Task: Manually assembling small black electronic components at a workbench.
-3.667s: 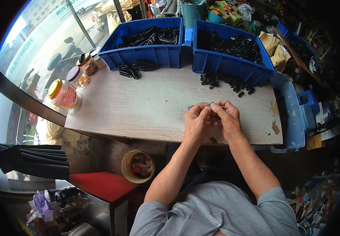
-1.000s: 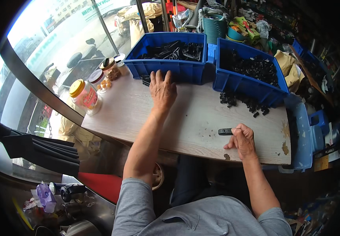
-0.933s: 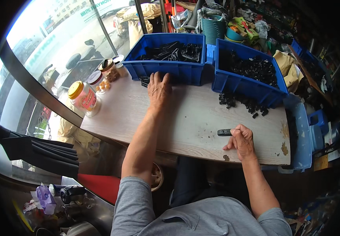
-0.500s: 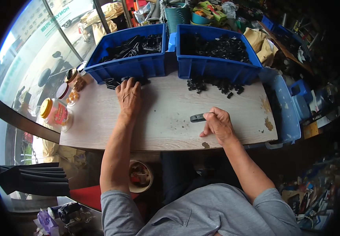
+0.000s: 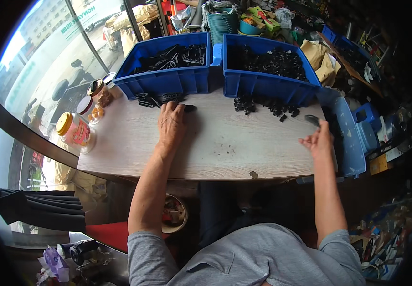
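My left hand [image 5: 171, 125] rests at the front of the left blue bin, its fingertips closed on a dark elongated plastic part [image 5: 190, 108] whose end shows at the right of the fingers. Beside it lie several loose black slotted parts [image 5: 149, 99] on the table. At the table's right edge, my right hand [image 5: 320, 141] pinches a curved black plastic piece [image 5: 312, 119] between thumb and fingers. That piece points up and to the left, near the light blue bin [image 5: 353, 148]. The other fingers of this hand are loosely bent.
Two blue bins stand along the table's back: the left bin [image 5: 168, 82] holds long black parts, the right bin [image 5: 268, 85] small ones. Small black pieces [image 5: 268, 106] are heaped before the right bin. Jars [image 5: 78, 132] line the left edge. A bucket [image 5: 183, 217] is below.
My right hand has gone from the table's front middle to its right edge, carrying the black piece. My left hand has shifted slightly, and a dark part now shows at its fingertips.
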